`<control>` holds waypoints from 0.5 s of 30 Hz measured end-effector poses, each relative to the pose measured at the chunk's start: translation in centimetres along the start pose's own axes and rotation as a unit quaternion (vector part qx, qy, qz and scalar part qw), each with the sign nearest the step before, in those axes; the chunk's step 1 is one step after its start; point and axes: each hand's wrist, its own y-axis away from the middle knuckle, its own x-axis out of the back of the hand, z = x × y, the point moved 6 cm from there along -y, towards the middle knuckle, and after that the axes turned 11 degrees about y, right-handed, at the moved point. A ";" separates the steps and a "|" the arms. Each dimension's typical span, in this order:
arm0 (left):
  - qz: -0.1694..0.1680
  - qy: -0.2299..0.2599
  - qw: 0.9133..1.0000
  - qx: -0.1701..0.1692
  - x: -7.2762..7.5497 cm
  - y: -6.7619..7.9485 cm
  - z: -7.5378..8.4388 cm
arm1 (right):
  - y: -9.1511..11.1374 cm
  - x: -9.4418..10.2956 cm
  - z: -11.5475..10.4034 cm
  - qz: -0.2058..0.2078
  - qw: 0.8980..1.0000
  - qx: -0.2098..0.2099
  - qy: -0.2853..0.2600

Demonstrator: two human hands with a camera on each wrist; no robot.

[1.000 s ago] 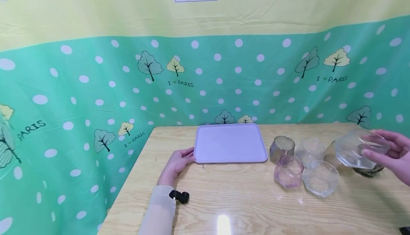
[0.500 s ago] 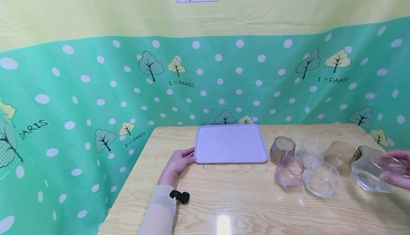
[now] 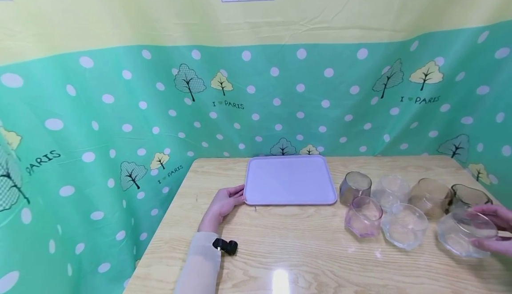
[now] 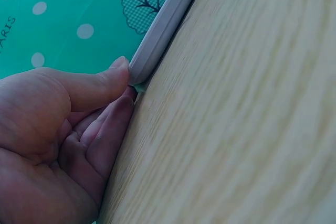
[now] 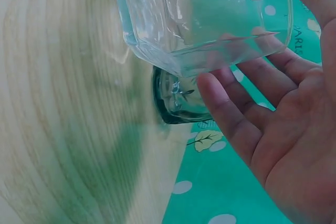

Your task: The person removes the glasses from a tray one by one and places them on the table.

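Observation:
At the right edge of the head view, my right hand [image 3: 496, 231] holds a clear faceted glass [image 3: 460, 240] by its sides. The right wrist view shows the fingers around the glass [image 5: 152, 30], its thick base facing the wood. Directly behind it stands a dark smoky glass [image 3: 460, 196], partly covered. My left hand [image 3: 222, 205] is at the near left corner of a lilac rectangular tray [image 3: 290, 180]. In the left wrist view the thumb lies against the tray's rim [image 4: 157, 35], with curled fingers at the corner below it.
Between tray and right hand, upright glasses stand close together: a grey one [image 3: 354, 187], a pink one [image 3: 364, 218], a clear one behind [image 3: 390, 191], another clear one in front [image 3: 404, 227], and an amber one [image 3: 428, 196]. A patterned curtain [image 3: 256, 107] hangs behind the table.
My right hand has brought the clear glass down from above the dark glass to a low spot in front of it. My left hand stays at the tray's corner.

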 end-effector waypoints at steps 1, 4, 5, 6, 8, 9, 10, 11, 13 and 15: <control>0.001 0.002 1.000 0.001 0.0 0.0 0.0 | 0.1 -0.1 0.2 -0.003 1.000 -0.005 0.004; 0.002 0.008 1.000 0.002 0.1 0.1 0.0 | 0.2 -0.3 0.5 -0.007 1.000 -0.005 -0.012; 0.002 0.010 1.000 0.003 0.1 0.2 0.0 | 0.3 -0.4 0.5 -0.005 1.000 0.001 -0.020; 0.002 0.007 1.000 0.004 0.2 0.2 0.0 | 0.4 -0.4 0.6 -0.002 1.000 0.005 -0.030; -0.001 0.003 1.000 0.004 0.2 0.3 -0.1 | 0.6 -0.6 0.7 0.006 0.999 0.018 -0.051; -0.002 -0.001 1.000 0.002 0.2 0.3 -0.1 | 0.6 -0.7 0.8 0.011 0.998 0.024 -0.054; -0.003 -0.002 1.000 0.003 0.3 0.3 -0.1 | 0.6 -0.8 0.9 0.018 0.998 0.029 -0.054; -0.004 -0.004 1.000 0.001 0.4 0.3 -0.2 | 0.6 -0.9 1.1 0.020 0.998 0.033 -0.055; -0.007 0.001 1.000 -0.002 0.5 0.4 -0.3 | 0.6 -0.9 1.6 0.015 0.998 0.029 -0.047; -0.010 0.014 1.000 0.002 0.8 0.5 -0.5 | 0.7 -0.9 2.0 0.010 0.999 0.024 -0.034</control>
